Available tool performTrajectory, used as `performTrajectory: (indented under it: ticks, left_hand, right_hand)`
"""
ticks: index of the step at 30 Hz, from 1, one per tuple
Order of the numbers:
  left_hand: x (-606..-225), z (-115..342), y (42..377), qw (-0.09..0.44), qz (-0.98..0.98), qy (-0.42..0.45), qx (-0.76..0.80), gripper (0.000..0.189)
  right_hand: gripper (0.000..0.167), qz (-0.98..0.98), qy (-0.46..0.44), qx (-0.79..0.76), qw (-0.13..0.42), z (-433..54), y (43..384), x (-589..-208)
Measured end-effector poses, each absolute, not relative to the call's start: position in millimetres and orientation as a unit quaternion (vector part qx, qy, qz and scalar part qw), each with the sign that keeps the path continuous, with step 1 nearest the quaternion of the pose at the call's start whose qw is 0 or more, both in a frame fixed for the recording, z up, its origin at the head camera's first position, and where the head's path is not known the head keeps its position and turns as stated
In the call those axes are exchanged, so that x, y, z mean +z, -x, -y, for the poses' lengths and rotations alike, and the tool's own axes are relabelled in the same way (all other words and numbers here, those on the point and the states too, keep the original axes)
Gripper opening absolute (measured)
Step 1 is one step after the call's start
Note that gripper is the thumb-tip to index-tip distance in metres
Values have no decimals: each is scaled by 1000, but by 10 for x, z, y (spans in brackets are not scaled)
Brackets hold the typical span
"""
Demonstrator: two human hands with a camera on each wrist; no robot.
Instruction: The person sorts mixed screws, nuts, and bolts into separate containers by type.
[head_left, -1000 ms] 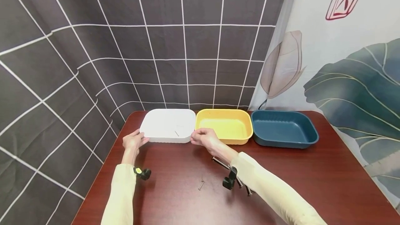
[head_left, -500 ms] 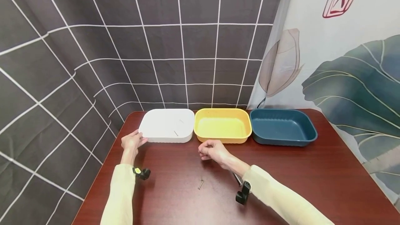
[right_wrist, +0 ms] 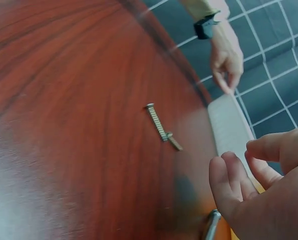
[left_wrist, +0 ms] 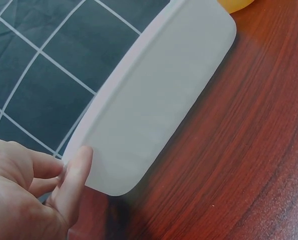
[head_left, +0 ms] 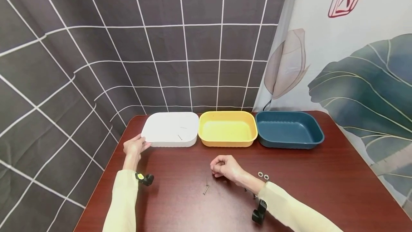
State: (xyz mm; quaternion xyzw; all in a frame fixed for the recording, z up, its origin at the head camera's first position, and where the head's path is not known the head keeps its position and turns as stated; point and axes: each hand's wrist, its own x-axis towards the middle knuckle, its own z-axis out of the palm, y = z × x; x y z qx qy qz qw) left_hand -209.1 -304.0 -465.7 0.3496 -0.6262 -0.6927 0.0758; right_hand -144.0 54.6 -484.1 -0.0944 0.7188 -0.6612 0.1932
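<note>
My left hand [head_left: 132,146] pinches the near left corner of a white plastic bin [head_left: 168,143], thumb on the outer wall and fingers at the rim in the left wrist view. Two thin screws [head_left: 180,137] lie inside that bin. My right hand [head_left: 226,167] hovers over the table, its fingers loosely bent with nothing between them in the right wrist view. Just to its left, two small screws [head_left: 206,189] lie end to end on the wood; their threads [right_wrist: 156,121] show in the right wrist view.
A yellow bin [head_left: 227,143] and a dark blue bin [head_left: 289,144] continue the row along the back of the brown table [head_left: 173,203]. Two metal nuts [head_left: 260,174] lie beyond my right forearm, which partly hides some bolts [head_left: 255,196].
My right hand has drawn back from the white bin's near right corner, toward me and to the right. The nuts have come into sight. My left hand keeps its hold on the bin.
</note>
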Motion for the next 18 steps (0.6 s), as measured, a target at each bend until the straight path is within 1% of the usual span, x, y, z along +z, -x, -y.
performTrajectory:
  ticks: [3,6,10,18]
  left_hand:
    - [-4660,3043,2084,77,627,-350,-691,49]
    - [-4661,3041,2084,78,627,-351,-691,49]
    - [-4660,3039,2087,78,627,-348,-693,49]
    - [-4659,3027,2081,81,628,-346,-692,48]
  right_hand:
    - [9,-740,96,-639,189,-563,1367,-4866]
    - [7,-754,95,-622,187,-570,1309,-4888]
    - [11,-755,97,-620,192,-581,1255,-4902]
    - [12,-755,109,-619,186,-580,1138,-4950]
